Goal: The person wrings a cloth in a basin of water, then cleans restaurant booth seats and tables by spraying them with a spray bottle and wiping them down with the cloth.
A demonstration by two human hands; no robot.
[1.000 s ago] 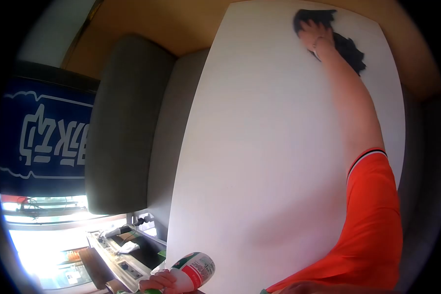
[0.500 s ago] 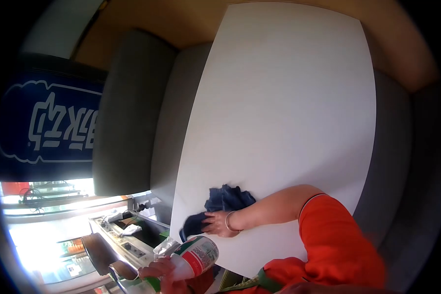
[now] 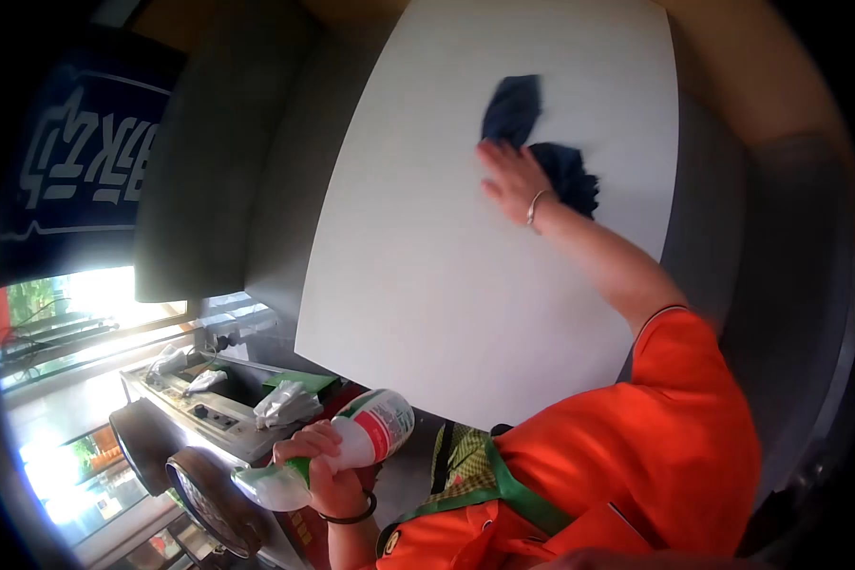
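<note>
A dark blue cloth point(image 3: 513, 109) lies crumpled on the white tabletop point(image 3: 446, 275), toward its far part. My right hand point(image 3: 518, 180) rests flat on the cloth, fingers stretched out, with a bracelet at the wrist. Parts of the cloth stick out on both sides of the hand. At the lower left, my left hand point(image 3: 318, 465) is wrapped around a white plastic bottle point(image 3: 375, 427) with a red and green label. The bottle is tilted, and a green part and a pale translucent part show at the hand's other side.
Grey bench seats point(image 3: 280, 161) flank the table. A blue sign with white characters point(image 3: 85, 152) stands at the left. Near the bottle is a counter point(image 3: 228, 418) with crumpled white plastic point(image 3: 285, 404) on it, and round stools point(image 3: 214, 499) beside it.
My right hand has swept the cloth from the near edge to the far part of the tabletop. The bottle stays in my left hand, near the lower left. The view has shifted.
</note>
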